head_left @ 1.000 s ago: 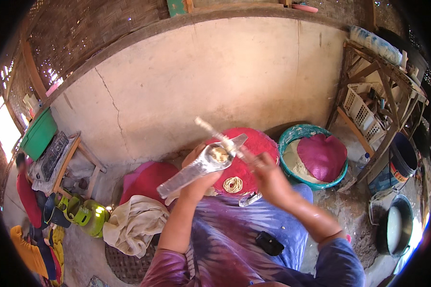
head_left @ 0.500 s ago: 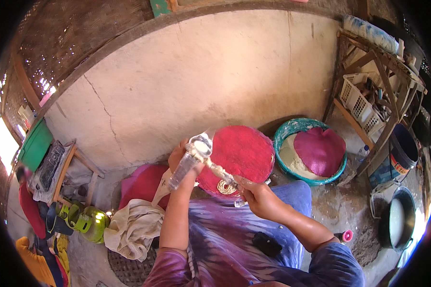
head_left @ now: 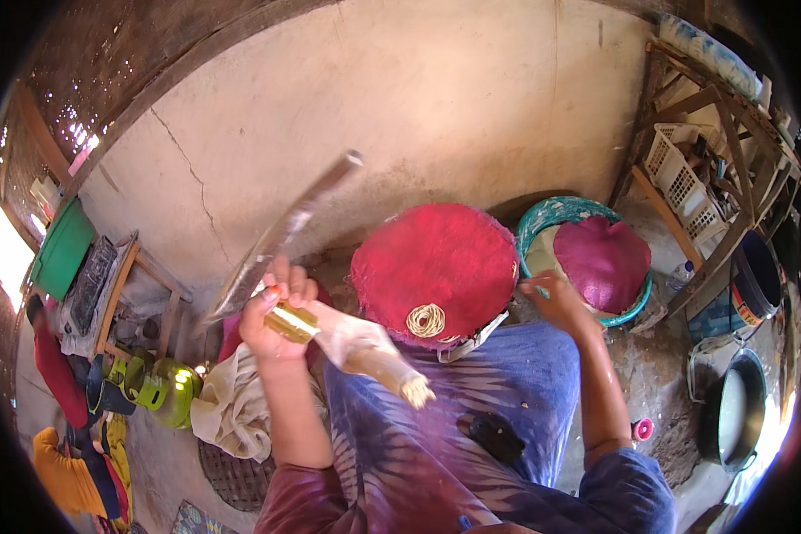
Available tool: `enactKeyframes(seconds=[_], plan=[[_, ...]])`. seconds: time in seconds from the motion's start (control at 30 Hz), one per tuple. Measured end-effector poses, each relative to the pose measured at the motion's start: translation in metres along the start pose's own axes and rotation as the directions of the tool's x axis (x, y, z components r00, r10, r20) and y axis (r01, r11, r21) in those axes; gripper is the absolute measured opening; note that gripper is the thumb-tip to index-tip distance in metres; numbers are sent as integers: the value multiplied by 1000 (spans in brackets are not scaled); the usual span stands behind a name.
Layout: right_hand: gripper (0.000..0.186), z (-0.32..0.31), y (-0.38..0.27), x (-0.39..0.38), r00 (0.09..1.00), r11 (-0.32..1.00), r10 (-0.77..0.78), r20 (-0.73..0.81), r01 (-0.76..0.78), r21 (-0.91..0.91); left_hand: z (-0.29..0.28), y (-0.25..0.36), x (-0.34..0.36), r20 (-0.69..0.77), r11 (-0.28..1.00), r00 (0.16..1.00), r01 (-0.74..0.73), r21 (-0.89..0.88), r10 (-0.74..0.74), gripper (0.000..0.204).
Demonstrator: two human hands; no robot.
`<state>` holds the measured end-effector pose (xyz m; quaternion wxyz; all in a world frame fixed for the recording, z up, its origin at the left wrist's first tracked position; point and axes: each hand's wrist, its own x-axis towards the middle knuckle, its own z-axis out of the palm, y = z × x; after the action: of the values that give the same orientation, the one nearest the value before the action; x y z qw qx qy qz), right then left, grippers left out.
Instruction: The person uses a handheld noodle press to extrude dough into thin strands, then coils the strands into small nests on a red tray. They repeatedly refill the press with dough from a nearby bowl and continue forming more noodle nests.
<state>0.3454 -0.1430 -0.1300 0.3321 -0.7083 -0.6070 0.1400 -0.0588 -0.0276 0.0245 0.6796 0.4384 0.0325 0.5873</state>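
Note:
My left hand (head_left: 274, 322), left of the red disc, is wrapped round a hand-held press with a shiny metal barrel (head_left: 292, 322). A long bar (head_left: 287, 233), smeared by motion, slants up and right from beside that hand. From the barrel a pale pouch (head_left: 365, 349) stretches over my lap, with a rough dough-like lump (head_left: 416, 390) at its tip. My right hand (head_left: 556, 303) lies between the red disc and the teal basin, fingers apart, with nothing visible in them. On the red round disc (head_left: 436, 258) rests a coil of pale strands (head_left: 425, 320).
The teal basin (head_left: 536, 218) at right holds pale powder and a magenta sheet (head_left: 601, 262). A wooden rack (head_left: 659, 205) stands behind it. On the left are bunched cloth (head_left: 236, 400) and a green gas cylinder (head_left: 171, 405). A dark object (head_left: 494, 436) sits on my lap.
My hands have parted. The left moved down and left with the press, which has swung round; the right let go of its pale end and moved right, up beside the basin.

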Motion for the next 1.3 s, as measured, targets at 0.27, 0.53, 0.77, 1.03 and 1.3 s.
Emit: enactKeyframes(seconds=[0.27,0.53,0.77,1.03,1.3], plan=[[99,53,-160,-87,488,-496,-645,588,-853,164,1,-102,-19,-198,924,907,342,-172,-372,26],[85,-16,-132,-70,980,477,67,185,-195,857,-6,-90,-54,141,136,966,-113,984,-217,42],[91,-35,-164,-55,886,849,-440,-147,464,252,23,-71,-58,152,233,880,-48,971,-450,40],[105,-45,-176,-62,859,873,-481,177,488,0,21,-91,-71,468,468,747,-237,851,-473,50],[104,-48,-150,-50,839,774,-200,506,-181,607,26,-119,-62,370,669,726,164,725,-579,52]])
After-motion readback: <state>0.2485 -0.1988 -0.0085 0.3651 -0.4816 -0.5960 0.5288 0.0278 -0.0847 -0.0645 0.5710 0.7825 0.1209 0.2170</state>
